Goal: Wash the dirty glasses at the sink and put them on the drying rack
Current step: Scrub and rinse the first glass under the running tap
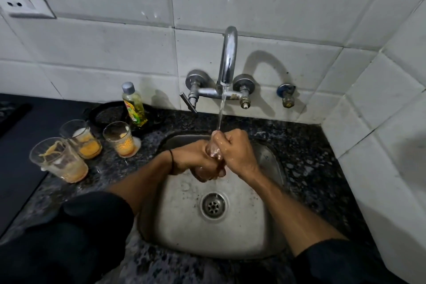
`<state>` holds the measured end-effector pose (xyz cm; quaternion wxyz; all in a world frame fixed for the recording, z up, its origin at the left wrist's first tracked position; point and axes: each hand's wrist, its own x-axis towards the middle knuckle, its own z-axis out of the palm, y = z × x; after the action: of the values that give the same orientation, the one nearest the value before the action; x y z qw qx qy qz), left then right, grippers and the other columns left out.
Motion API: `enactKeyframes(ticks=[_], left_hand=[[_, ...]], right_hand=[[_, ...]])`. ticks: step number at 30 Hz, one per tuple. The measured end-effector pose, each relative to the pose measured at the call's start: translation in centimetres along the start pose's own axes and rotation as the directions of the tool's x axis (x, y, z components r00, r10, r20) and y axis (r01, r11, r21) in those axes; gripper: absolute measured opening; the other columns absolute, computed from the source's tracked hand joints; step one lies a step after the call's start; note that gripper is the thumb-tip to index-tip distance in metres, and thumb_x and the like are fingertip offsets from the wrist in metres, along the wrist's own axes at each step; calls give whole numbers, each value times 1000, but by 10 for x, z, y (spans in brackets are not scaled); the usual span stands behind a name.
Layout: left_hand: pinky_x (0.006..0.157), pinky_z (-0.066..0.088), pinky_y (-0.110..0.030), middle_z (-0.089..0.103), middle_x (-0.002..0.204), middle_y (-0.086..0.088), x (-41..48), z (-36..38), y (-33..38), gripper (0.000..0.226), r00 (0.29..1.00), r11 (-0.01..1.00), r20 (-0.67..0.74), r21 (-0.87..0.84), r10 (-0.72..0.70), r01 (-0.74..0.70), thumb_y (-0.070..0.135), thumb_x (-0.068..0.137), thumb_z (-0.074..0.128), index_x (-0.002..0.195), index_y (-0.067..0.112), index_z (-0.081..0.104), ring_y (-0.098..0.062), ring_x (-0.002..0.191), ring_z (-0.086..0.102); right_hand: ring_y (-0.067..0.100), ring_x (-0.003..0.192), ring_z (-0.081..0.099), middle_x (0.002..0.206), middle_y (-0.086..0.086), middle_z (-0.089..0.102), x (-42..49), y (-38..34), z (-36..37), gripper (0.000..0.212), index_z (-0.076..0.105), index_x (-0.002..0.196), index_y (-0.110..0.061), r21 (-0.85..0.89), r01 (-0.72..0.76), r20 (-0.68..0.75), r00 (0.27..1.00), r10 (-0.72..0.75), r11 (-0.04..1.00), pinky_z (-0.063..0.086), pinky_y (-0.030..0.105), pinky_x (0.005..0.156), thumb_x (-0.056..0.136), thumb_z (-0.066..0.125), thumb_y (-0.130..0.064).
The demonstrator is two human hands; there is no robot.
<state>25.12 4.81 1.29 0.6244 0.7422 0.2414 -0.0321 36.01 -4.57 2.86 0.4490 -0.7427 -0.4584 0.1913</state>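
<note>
Over the steel sink [253, 226] both my hands hold one clear glass [213, 151] under the running tap [228, 57]. My left hand [196, 159] grips the glass from below and the left. My right hand [235, 150] curls around its upper part, where the water stream lands. The hands hide most of the glass. Three dirty glasses with orange residue stand on the counter to the left: one nearest me [58, 159], one behind it [81, 138], one closer to the sink [119, 138].
A bottle of yellow dish liquid [133, 106] stands behind the glasses beside a dark round plate [106, 113]. The speckled granite counter [311, 157] surrounds the sink. White tiled walls close in at the back and right. A dark surface [20, 145] lies at the far left.
</note>
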Motion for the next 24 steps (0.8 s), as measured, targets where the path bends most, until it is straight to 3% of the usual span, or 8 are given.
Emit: enactKeyframes(ticks=[2, 5, 8, 12, 15, 17, 21, 24], left_hand=[[78, 59, -44, 73, 96, -17, 3, 6, 2, 40, 985, 974, -170, 225, 3, 36, 19, 66, 80, 102, 9, 68, -24, 86, 70], [68, 47, -33, 71, 102, -2, 8, 28, -2, 58, 833, 702, -497, 683, 244, 202, 40, 71, 77, 122, 24, 53, -26, 90, 69], [65, 51, -33, 72, 95, -1, 4, 27, -6, 59, 863, 832, -474, 540, 175, 128, 34, 65, 80, 117, 24, 55, -24, 82, 69], [56, 56, -31, 73, 89, -17, -6, 4, 6, 38, 989, 994, -126, 56, -81, 89, 3, 69, 77, 105, 4, 67, -23, 68, 68], [65, 58, -39, 72, 96, -8, -1, 15, 7, 53, 918, 812, -387, 560, 84, 162, 24, 62, 76, 112, 15, 60, -31, 80, 70], [64, 49, -31, 69, 95, 1, 3, 24, 0, 54, 852, 731, -468, 663, 237, 161, 32, 61, 73, 112, 26, 55, -27, 84, 68], [67, 52, -16, 74, 86, 7, 0, 28, -5, 43, 798, 985, -580, 135, 166, -107, 25, 61, 88, 101, 25, 71, -8, 83, 71], [71, 62, -35, 77, 100, -10, -8, 34, 11, 41, 837, 818, -548, -479, 5, -318, 6, 75, 83, 114, 11, 71, -24, 89, 74]], right_hand=[[12, 44, 51, 48, -3, 56, -1, 2, 7, 45, 65, 54, -12, 2, -63, -91, 994, 63, 998, 38, 26, 46, 98, 56, -23], [21, 59, 58, 60, 3, 61, 13, -2, 19, 41, 68, 66, -9, 169, -421, -148, 883, 445, 891, 41, 29, 53, 97, 53, -31], [28, 66, 66, 67, 10, 69, 18, 8, 22, 40, 66, 64, -9, 146, -392, -67, 912, 404, 908, 55, 38, 66, 93, 57, -35], [23, 53, 63, 56, 14, 68, 9, 27, 16, 45, 68, 57, -2, 273, -160, -33, 984, 175, 949, 54, 39, 61, 87, 58, -33], [13, 49, 59, 53, 3, 65, 13, 23, 20, 36, 68, 60, -8, 394, -338, -22, 926, 376, 855, 47, 29, 56, 91, 59, -24], [13, 40, 55, 48, 1, 60, 18, 16, 20, 35, 64, 56, -11, 463, -470, 23, 854, 520, 751, 43, 23, 46, 90, 60, -18], [14, 31, 46, 42, 3, 53, 23, 8, 12, 32, 59, 57, -6, 640, -442, 21, 828, 560, 628, 36, 17, 35, 89, 59, -6], [17, 42, 53, 52, 3, 59, 25, 11, 11, 25, 63, 61, -12, 732, -422, 42, 811, 583, 534, 44, 23, 46, 86, 62, -14]])
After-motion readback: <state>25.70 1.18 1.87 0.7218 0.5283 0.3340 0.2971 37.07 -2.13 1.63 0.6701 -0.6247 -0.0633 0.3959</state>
